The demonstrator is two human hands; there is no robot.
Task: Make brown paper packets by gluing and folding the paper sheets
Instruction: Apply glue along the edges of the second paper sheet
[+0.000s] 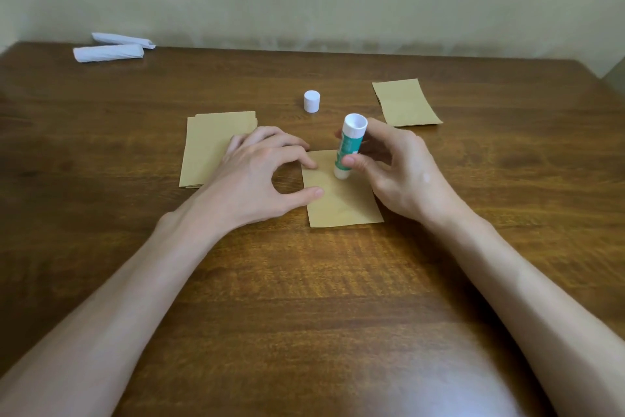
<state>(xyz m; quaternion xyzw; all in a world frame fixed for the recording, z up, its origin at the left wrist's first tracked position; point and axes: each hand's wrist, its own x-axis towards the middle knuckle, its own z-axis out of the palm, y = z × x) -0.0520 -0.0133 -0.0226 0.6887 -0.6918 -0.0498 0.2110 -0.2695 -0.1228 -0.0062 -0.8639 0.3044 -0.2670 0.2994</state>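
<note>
1. The work piece, a small rectangular brown paper sheet (341,203), lies flat on the dark wooden table (304,298), midway between my two hands.
2. My left hand (257,173) takes hold of nothing. Its thumb and forefinger tip press down on the sheet's left edge, and the other fingers are spread toward the stack of uncut-looking brown sheets (206,152).
3. My right hand (399,166) is closed around the green-and-white glue stick (350,142), which stands nearly upright with its lower end on the sheet's upper middle. I judge that the glue itself touches the paper, but the tip is too small to confirm.
4. Handling: the sheet should be very light, thin and prone to sliding or creasing. I would pin it at an edge, clear of the glue, and fold along its margins.
5. The white cylindrical cap (311,101) stands apart beyond the sheet. One folded brown packet (406,103) lies to the far right.
</note>
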